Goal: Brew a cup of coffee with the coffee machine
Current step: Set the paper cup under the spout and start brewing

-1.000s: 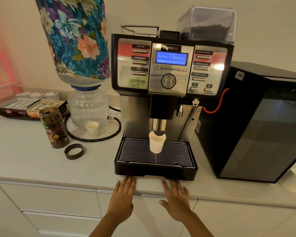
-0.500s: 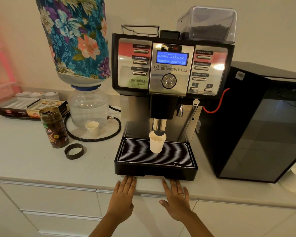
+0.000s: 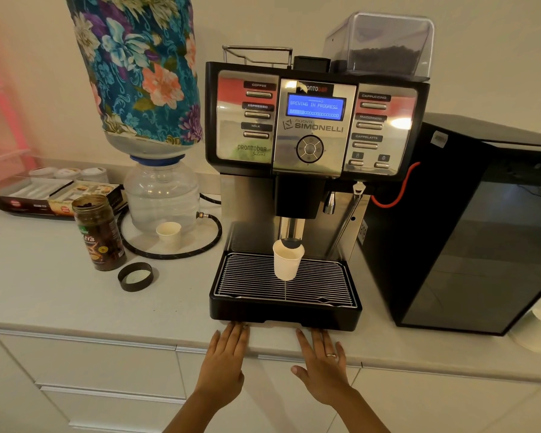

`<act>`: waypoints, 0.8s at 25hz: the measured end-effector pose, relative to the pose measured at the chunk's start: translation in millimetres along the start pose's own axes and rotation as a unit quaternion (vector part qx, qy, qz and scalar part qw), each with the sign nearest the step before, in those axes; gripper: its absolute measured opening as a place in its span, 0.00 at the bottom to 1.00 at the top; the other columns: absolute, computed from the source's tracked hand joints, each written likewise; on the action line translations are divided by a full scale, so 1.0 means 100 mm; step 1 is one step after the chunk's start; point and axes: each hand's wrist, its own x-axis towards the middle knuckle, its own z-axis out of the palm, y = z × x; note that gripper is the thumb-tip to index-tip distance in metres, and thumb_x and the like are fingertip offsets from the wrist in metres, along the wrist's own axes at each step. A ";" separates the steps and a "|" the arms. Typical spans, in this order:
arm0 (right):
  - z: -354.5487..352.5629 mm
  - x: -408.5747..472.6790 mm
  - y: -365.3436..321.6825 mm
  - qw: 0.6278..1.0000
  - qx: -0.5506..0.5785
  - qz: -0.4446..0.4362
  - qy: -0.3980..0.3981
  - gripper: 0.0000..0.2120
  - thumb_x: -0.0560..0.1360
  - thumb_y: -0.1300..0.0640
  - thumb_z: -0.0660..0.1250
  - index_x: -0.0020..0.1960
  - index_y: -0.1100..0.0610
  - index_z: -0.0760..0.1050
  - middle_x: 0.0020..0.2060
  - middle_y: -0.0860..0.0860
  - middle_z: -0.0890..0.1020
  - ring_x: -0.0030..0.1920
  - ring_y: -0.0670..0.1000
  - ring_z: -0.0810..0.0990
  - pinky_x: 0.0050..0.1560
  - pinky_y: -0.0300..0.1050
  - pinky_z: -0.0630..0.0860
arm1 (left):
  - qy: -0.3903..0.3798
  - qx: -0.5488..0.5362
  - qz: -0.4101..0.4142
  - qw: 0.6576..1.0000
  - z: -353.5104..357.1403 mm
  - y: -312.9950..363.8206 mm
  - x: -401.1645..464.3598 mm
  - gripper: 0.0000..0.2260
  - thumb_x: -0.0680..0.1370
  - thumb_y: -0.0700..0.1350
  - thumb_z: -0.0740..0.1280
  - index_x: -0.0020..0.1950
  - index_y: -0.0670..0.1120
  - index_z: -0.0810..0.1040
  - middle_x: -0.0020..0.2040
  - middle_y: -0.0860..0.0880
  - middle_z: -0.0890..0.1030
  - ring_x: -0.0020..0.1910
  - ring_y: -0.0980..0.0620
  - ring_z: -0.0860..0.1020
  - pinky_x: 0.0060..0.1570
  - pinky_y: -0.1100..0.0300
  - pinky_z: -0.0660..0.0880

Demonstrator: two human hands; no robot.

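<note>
At the far left of the counter (image 3: 60, 295) stand a dark jar (image 3: 99, 232) and its loose lid (image 3: 135, 276), then the left hand (image 3: 224, 359), flat with straight fingers and holding nothing, fingertips at the drip tray (image 3: 285, 317) front. Beyond both hands, straight ahead and upright on the grate under the spout (image 3: 291, 232), sits the paper cup (image 3: 287, 260), while the display (image 3: 315, 107) reads "BREWING IN PROGRESS". The right hand (image 3: 322, 368), equally flat and empty, lies about as near the cup as the left, so either could probably lift it by reaching forward once brewing ends.
</note>
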 end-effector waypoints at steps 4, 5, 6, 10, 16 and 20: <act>0.01 0.00 0.00 1.000 -0.002 -0.001 0.001 0.47 0.53 0.31 0.74 0.67 0.48 0.67 0.59 0.54 0.80 0.57 0.57 0.80 0.49 0.59 0.76 | 0.002 -0.008 0.001 1.000 -0.01 0.00 0.00 0.48 0.52 0.48 0.80 0.70 0.44 0.66 0.67 0.44 0.75 0.65 0.43 0.74 0.69 0.51 0.45; 0.01 0.00 0.00 1.000 -0.001 -0.001 0.002 0.47 0.53 0.31 0.74 0.67 0.48 0.67 0.59 0.54 0.80 0.57 0.57 0.80 0.49 0.59 0.76 | 0.002 -0.008 0.001 1.000 -0.01 0.00 0.00 0.48 0.52 0.48 0.80 0.70 0.44 0.66 0.67 0.44 0.75 0.65 0.43 0.74 0.69 0.51 0.45; 0.01 0.00 0.00 1.000 -0.001 0.000 0.001 0.47 0.53 0.31 0.74 0.67 0.48 0.67 0.59 0.54 0.80 0.57 0.57 0.80 0.49 0.59 0.76 | 0.003 -0.008 0.002 1.000 -0.01 0.00 0.00 0.48 0.52 0.48 0.80 0.70 0.44 0.67 0.67 0.44 0.75 0.65 0.43 0.74 0.69 0.51 0.45; -0.01 0.00 -0.01 1.000 0.003 -0.002 0.000 0.47 0.53 0.31 0.74 0.67 0.49 0.67 0.59 0.54 0.80 0.57 0.57 0.80 0.49 0.59 0.76 | 0.002 -0.009 0.005 1.000 -0.01 0.00 0.00 0.48 0.53 0.48 0.80 0.70 0.44 0.66 0.67 0.44 0.75 0.65 0.43 0.74 0.69 0.51 0.45; 0.00 0.00 -0.01 1.000 0.001 0.001 0.004 0.47 0.53 0.31 0.74 0.67 0.49 0.67 0.59 0.54 0.80 0.57 0.57 0.80 0.49 0.59 0.76 | 0.003 -0.013 0.007 1.000 -0.02 0.00 0.00 0.49 0.52 0.49 0.80 0.70 0.44 0.64 0.66 0.44 0.76 0.65 0.43 0.74 0.69 0.51 0.45; -0.03 -0.02 0.00 1.000 -0.005 -0.004 0.006 0.37 0.63 0.31 0.64 0.67 0.48 0.66 0.59 0.54 0.80 0.56 0.57 0.81 0.48 0.59 0.77 | 0.002 -0.012 0.007 1.000 -0.01 0.00 0.00 0.49 0.52 0.49 0.80 0.70 0.44 0.64 0.66 0.44 0.76 0.65 0.43 0.74 0.70 0.51 0.45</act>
